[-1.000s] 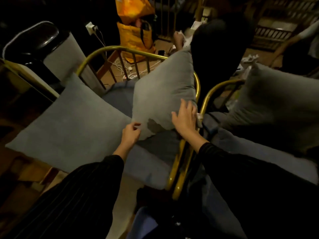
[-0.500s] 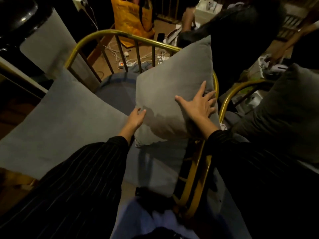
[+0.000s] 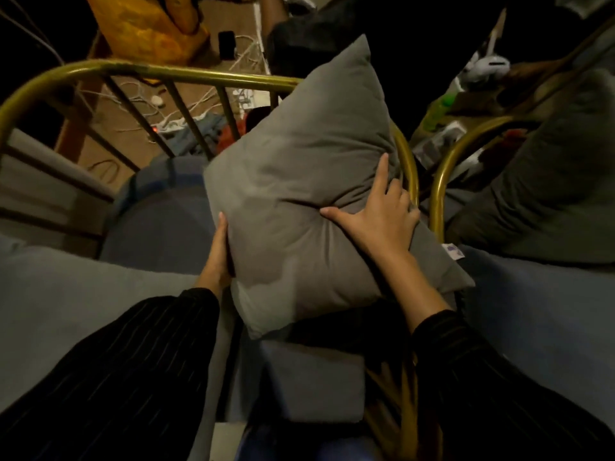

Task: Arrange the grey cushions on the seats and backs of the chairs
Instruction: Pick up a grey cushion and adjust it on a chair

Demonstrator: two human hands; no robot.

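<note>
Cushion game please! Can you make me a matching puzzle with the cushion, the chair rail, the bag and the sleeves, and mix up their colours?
Things:
1. cushion held by both hands
2. chair rail
3. bag on the floor
4. sleeves

Colours:
A. black with thin stripes
B. grey
C. orange-yellow
D. brass gold

Pairs: 1-B, 2-D, 3-C, 4-A
</note>
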